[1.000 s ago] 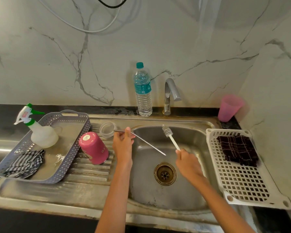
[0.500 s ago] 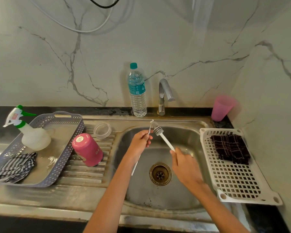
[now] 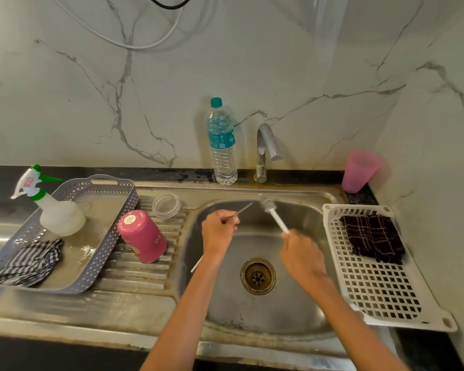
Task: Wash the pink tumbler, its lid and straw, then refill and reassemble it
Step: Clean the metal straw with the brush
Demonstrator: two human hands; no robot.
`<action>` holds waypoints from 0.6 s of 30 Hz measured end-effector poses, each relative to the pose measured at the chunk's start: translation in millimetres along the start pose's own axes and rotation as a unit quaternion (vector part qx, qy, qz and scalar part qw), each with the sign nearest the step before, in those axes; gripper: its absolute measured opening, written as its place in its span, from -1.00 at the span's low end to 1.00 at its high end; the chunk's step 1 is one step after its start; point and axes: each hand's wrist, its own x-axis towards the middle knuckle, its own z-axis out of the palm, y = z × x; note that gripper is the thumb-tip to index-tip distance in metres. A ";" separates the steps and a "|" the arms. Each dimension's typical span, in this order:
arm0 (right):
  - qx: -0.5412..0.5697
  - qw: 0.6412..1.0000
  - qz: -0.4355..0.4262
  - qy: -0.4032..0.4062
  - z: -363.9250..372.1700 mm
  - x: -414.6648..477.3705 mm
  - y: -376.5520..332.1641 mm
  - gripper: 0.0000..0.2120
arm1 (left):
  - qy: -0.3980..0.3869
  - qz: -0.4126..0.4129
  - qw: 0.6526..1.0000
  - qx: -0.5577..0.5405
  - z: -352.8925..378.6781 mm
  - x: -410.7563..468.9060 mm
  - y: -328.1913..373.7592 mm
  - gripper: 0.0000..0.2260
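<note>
Straw [image 3: 243, 210] has swung toward 1 o'clock, pinched in my left grip [image 3: 219, 231]; right grip [image 3: 300, 250] clutches brush [image 3: 275, 218] over steel sink [image 3: 292, 311], marble wall [image 3: 306, 76] at 12.

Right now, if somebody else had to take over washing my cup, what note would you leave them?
Left hand: grip round the metal straw, over the sink.
Right hand: holds the little brush, bristles near the straw's top end, not inside it.
Tumbler: base up on the draining board, clear lid apart behind it; both look set to drain.
Left: brush and rinse the straw, refill, perhaps from the bottle, refit lid and straw.
</note>
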 end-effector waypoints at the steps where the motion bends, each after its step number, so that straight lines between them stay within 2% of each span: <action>1: 0.009 1.000 0.017 0.004 -4.3 3.9 3.6 -0.65 | 0.007 0.014 1.000 0.020 -1.5 -0.5 -0.8 -0.90; 2: 0.012 1.000 0.008 0.007 -6.7 3.9 4.8 -0.65 | 0.011 0.025 0.999 0.036 -3.4 -0.7 -0.3 -0.91; 5: -0.008 0.995 -0.098 -0.020 -4.5 -18.8 -12.1 -0.66 | 0.012 0.042 0.996 0.077 -4.9 -0.1 5.5 -0.89; 6: -0.014 0.994 -0.103 -0.024 -2.4 -21.8 -13.9 -0.66 | 0.008 0.049 0.995 0.090 -4.1 -1.2 8.0 -0.89; 10: -0.006 1.000 -0.014 0.019 -11.9 4.3 4.0 -0.66 | 0.003 0.068 0.992 0.104 -2.7 -6.9 8.4 -0.90; 14: -0.019 0.992 -0.120 -0.016 -8.1 -18.8 -8.3 -0.69 | 0.007 0.060 0.992 0.108 -4.7 -5.7 9.2 -0.90; 18: -0.007 1.000 0.004 0.016 -15.9 11.5 11.9 -0.65 | 0.002 0.062 0.995 0.083 -6.7 -7.2 10.3 -0.90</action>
